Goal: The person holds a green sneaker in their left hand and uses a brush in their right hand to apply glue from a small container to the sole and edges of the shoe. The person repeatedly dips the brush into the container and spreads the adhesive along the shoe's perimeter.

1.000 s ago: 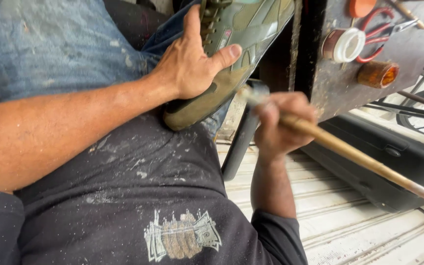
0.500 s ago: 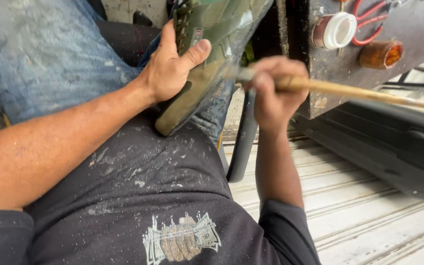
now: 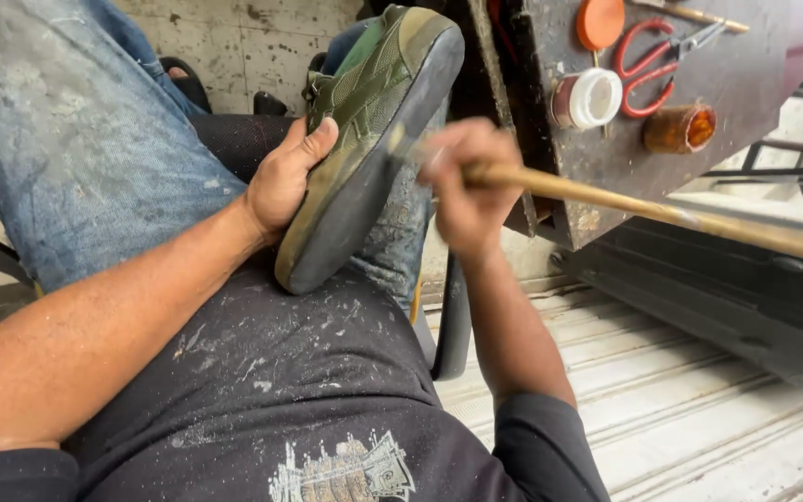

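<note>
A green shoe [image 3: 374, 112] with a dark sole is propped on the lap, sole turned up and toward the right, heel low and toe high. It is gripped from the left side by the left hand [image 3: 283, 177], whose fingers are curled over the upper while the thumb is laid along the sole's edge.

A long wooden stick [image 3: 662, 212] is held in the right hand [image 3: 465, 177], which is closed fully around it near one end. The stick's tip is pressed against the sole's edge just beside the shoe's middle (the contact point is blurred, so whether it bears bristles cannot be told), and the shaft is angled away to the right, out of view.

Paint-flecked blue jeans [image 3: 76, 130] and a dark speckled shirt [image 3: 281, 372] are seen beneath the arms.

On a dark, stained work surface [image 3: 755, 84] to the right, well apart from the shoe, are set red-handled scissors [image 3: 648, 65], a white-capped jar [image 3: 587, 98], an orange lid [image 3: 600, 20] and a small amber jar [image 3: 680, 128]. Pale ribbed flooring [image 3: 690, 409] is visible below.
</note>
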